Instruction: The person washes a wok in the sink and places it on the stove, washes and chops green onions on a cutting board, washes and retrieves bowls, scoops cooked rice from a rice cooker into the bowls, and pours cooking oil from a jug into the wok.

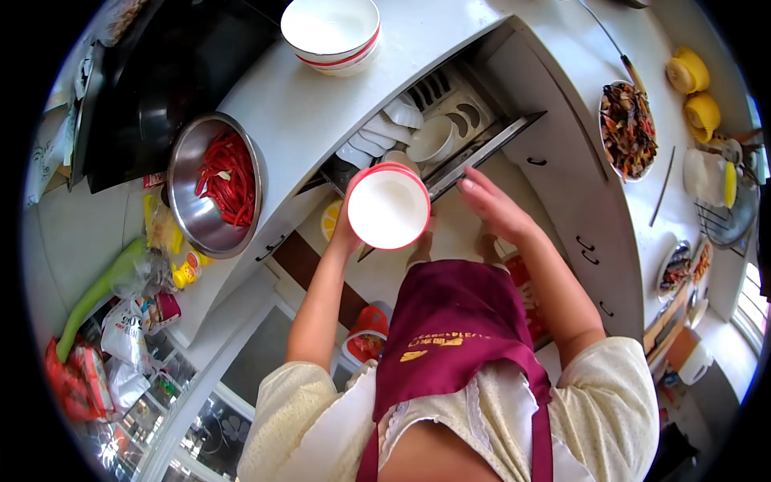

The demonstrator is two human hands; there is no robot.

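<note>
My left hand (346,227) is closed around the side of a white bowl (389,209) with a red rim. A second red rim shows behind it, so it seems to be a small stack. The bowl is held above an open drawer (470,153). Inside the drawer, a white bowl (432,140) and several white dishes (377,136) stand in a rack. My right hand (496,206) holds nothing; its fingers are stretched out beside the drawer's front edge, and I cannot tell whether they touch it.
More red-rimmed bowls (331,32) are stacked on the counter. A steel basin (183,193) of red pepper strips stands at the left, near the black stove (152,96). On the right counter are a dish of cooked food (628,132) and yellow pots (689,71). A red bin (369,321) stands below.
</note>
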